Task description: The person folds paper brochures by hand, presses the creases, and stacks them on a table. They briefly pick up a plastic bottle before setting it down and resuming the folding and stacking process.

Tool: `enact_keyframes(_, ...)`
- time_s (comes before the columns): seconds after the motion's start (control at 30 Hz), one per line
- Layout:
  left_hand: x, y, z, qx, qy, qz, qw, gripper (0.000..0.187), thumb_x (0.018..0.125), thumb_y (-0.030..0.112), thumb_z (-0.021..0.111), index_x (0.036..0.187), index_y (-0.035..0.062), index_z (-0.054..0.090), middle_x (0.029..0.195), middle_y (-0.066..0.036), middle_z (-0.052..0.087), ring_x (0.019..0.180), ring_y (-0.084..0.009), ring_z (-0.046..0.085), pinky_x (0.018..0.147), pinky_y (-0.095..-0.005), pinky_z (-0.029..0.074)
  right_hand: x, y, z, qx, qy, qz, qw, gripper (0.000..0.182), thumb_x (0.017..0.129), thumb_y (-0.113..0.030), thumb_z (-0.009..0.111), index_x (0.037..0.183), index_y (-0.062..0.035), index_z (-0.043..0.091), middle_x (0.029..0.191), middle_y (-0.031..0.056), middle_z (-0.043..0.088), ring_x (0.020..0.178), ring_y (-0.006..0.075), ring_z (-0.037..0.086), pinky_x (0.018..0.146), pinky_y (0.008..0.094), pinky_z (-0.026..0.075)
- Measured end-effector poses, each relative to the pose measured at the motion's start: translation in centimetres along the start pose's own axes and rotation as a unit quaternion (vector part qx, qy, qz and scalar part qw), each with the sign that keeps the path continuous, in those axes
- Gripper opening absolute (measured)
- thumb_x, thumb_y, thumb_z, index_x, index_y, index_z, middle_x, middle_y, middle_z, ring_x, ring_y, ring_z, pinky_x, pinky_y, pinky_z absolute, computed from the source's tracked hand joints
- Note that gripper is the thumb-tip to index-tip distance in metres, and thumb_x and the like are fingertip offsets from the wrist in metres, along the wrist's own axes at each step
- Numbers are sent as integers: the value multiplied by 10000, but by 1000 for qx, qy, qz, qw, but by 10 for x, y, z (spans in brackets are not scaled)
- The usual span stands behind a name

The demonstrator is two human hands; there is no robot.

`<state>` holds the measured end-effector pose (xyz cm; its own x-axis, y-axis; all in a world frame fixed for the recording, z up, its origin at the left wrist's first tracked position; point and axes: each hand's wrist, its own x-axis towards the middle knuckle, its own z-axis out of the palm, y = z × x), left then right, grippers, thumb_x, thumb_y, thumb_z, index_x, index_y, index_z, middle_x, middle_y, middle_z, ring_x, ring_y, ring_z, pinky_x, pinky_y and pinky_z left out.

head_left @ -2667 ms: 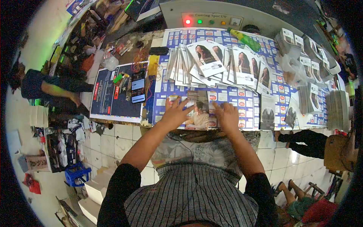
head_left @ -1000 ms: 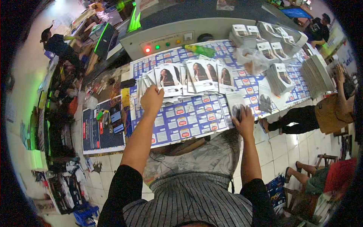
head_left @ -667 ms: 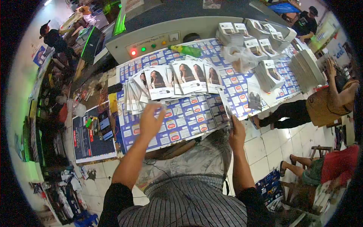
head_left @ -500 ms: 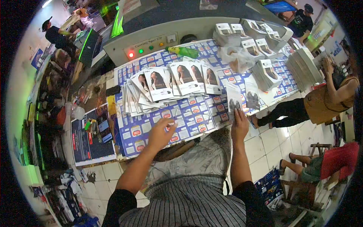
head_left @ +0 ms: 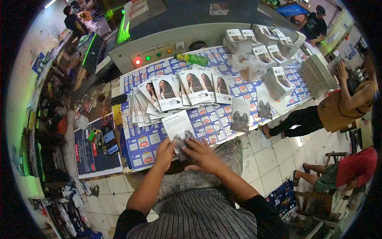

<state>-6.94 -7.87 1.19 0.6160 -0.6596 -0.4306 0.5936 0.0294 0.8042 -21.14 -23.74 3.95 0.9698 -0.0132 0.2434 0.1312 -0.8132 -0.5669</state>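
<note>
A flat printed card (head_left: pixel 178 126), white with text at the top and grey at the bottom, lies at the table's front edge before me. My left hand (head_left: pixel 164 154) grips its lower left side, thumb on top. My right hand (head_left: pixel 203 156) rests across its lower right part with fingers spread. Just beyond, a fanned pile of printed cards (head_left: pixel 169 92) shows a picture of a person with long dark hair. To the right lie two more cards, one grey and white (head_left: pixel 240 114) and another (head_left: pixel 264 104) beside it.
Stacks of printed cards (head_left: pixel 279 83) stand at the table's right, near a clear plastic bag (head_left: pixel 247 65). A green bottle (head_left: pixel 191 59) lies before the machine panel (head_left: pixel 158 53) with lit buttons. A person in a brown top (head_left: pixel 345 107) stands at the right; another person in red (head_left: pixel 357 169) sits below.
My right hand has moved left from the cards on the right to the card before me. My left hand, empty before, now grips that card.
</note>
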Motion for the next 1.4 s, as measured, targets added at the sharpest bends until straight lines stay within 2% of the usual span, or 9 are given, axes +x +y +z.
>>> enact_keyframes(0.07, -4, -3, -13, 30, 19, 33, 999, 252, 1030, 183, 524, 1237, 54, 589, 1033, -12, 670, 860, -94, 643, 695, -251, 523, 5, 1, 2, 102, 70, 60, 991, 749, 871, -372, 728, 1456, -28, 412, 1451, 259, 439, 1339, 432, 420, 1120, 503, 316)
enact_keyframes(0.3, -29, 7, 1, 32, 41, 44, 998, 171, 1024, 202, 552, 1102, 61, 612, 907, 28, 641, 734, -56, 567, 603, -239, 437, 27, 1, 35, 171, 148, 210, 951, 614, 936, -229, 662, 1423, 41, 403, 1359, 277, 512, 1227, 423, 527, 1037, 429, 420)
enact_keyframes(0.6, -33, -10, -18, 145, 60, 77, 985, 238, 1033, 220, 537, 1204, 68, 600, 946, 42, 617, 749, -48, 535, 630, -230, 442, 38, -6, 36, 182, 126, 198, 955, 612, 914, -207, 661, 1415, 45, 414, 1296, 301, 530, 1180, 442, 535, 1010, 440, 445)
enact_keyframes(0.73, -33, -11, -18, 69, 72, 78, 992, 237, 1037, 214, 529, 1223, 80, 590, 954, 44, 622, 754, -43, 538, 630, -224, 456, 42, -16, 46, -25, 217, 75, 973, 626, 864, -151, 714, 1388, 51, 437, 1336, 270, 502, 1181, 436, 512, 952, 482, 448)
enact_keyframes(0.97, -33, -23, -37, -11, 59, 69, 996, 285, 1018, 197, 546, 1277, 80, 538, 1066, -34, 646, 875, -137, 652, 688, -277, 561, 51, -25, 54, -49, 218, 80, 972, 614, 847, -165, 731, 1370, 22, 469, 1384, 249, 472, 1204, 426, 502, 949, 490, 440)
enact_keyframes(1.07, -43, -9, -20, -58, 116, 61, 990, 224, 1022, 199, 554, 1223, 102, 572, 964, 28, 621, 756, -61, 586, 594, -228, 497, 54, -30, 46, -47, 197, 60, 978, 555, 865, -166, 715, 1350, -11, 497, 1319, 237, 540, 1139, 418, 555, 918, 472, 461)
enact_keyframes(1.2, -39, -26, -53, -8, 102, 84, 991, 346, 1026, 293, 541, 1308, 93, 527, 1136, -25, 629, 952, -140, 640, 749, -311, 562, 63, -32, 31, 193, 47, 184, 963, 429, 894, -160, 699, 1275, -24, 558, 1091, 190, 657, 965, 370, 640, 847, 391, 506)
enact_keyframes(1.37, -62, 19, -37, -295, -127, 126, 938, 633, 1005, 514, 477, 1465, 87, 392, 1415, -103, 504, 1258, -270, 535, 1025, -435, 481, 69, -27, 40, 455, -25, 166, 874, 303, 921, -211, 675, 1141, -9, 624, 986, 100, 686, 904, 221, 649, 818, 338, 503)
enact_keyframes(1.4, -51, 1, -62, -319, -63, 57, 944, 589, 989, 443, 559, 1438, 82, 433, 1386, -93, 539, 1256, -254, 535, 1012, -426, 491, 69, -27, 43, 508, -34, 177, 842, 306, 918, -224, 683, 1127, -8, 625, 965, 80, 682, 902, 185, 631, 813, 330, 495)
